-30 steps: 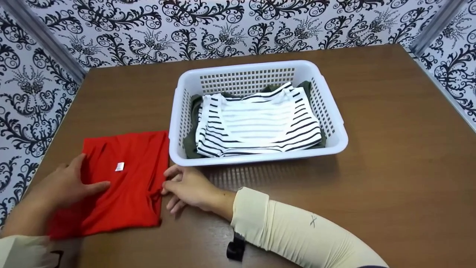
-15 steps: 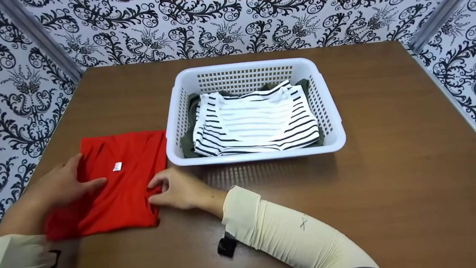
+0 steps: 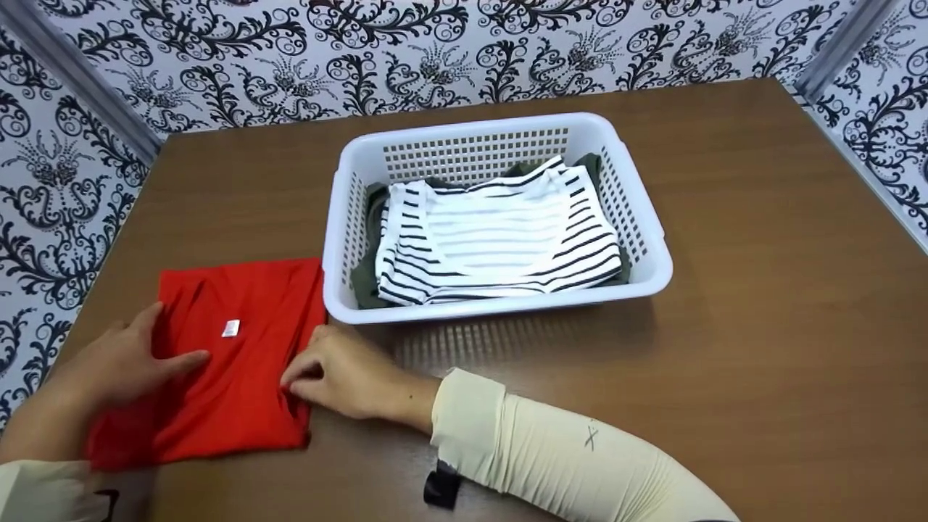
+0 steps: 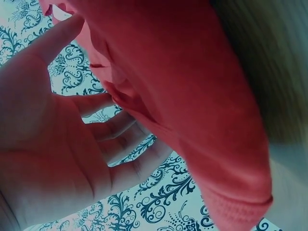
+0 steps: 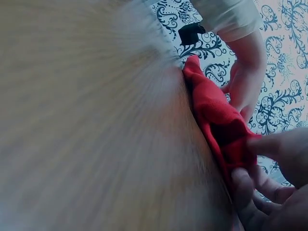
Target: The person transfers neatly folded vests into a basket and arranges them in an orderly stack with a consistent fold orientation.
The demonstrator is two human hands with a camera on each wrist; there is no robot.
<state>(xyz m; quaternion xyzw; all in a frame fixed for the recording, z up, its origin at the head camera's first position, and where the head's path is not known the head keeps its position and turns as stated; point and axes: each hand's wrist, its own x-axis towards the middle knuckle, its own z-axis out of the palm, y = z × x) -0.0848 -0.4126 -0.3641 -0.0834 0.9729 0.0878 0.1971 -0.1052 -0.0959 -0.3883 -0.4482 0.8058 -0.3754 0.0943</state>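
Observation:
A folded red shirt (image 3: 239, 384) with a small white label (image 3: 230, 328) lies flat on the left of the table. My left hand (image 3: 119, 366) rests along its left side, thumb stretched over the cloth. The left wrist view shows that hand's fingers (image 4: 122, 132) loosely extended at the shirt's edge. With my right hand (image 3: 348, 373) I pinch the right edge of the shirt between thumb and fingertips. In the right wrist view the thumb and fingers (image 5: 243, 187) meet on a fold of the red cloth (image 5: 216, 106).
Just right of the shirt stands a white plastic basket (image 3: 493, 312), its near left corner close to the cloth. Inside lie a folded striped top (image 3: 500, 239) and dark green cloth (image 3: 366, 283). The brown table (image 3: 761, 290) ends at patterned walls (image 3: 435, 58).
My right hand has moved left from beside the shirt onto its right edge and now pinches the cloth there. The left hand has stayed in place on the shirt.

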